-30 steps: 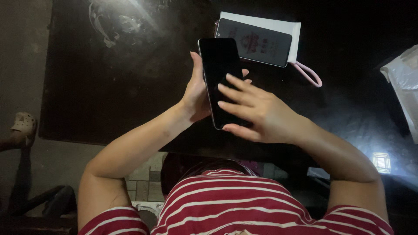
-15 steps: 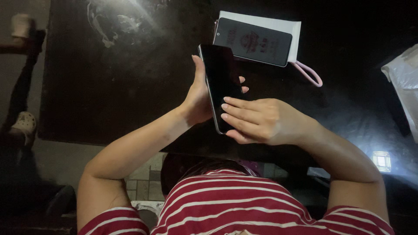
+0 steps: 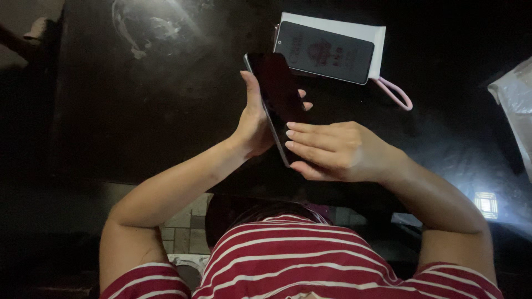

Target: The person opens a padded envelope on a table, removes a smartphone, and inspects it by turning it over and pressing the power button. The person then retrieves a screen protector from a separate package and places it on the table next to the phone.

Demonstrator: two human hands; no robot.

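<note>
Phone (image 3: 275, 88), dark-screened, gripped in left hand (image 3: 252, 124) as right hand (image 3: 338, 152) fingers (image 3: 302, 145) press flat on its lower glass; steady, even pressure is likely needed next

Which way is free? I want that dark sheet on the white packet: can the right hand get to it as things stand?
Probably yes. The right hand rests on the phone; the dark sheet lies uncovered on the white packet beyond.

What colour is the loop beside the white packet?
Pink loop, clearest in the head view.
</note>
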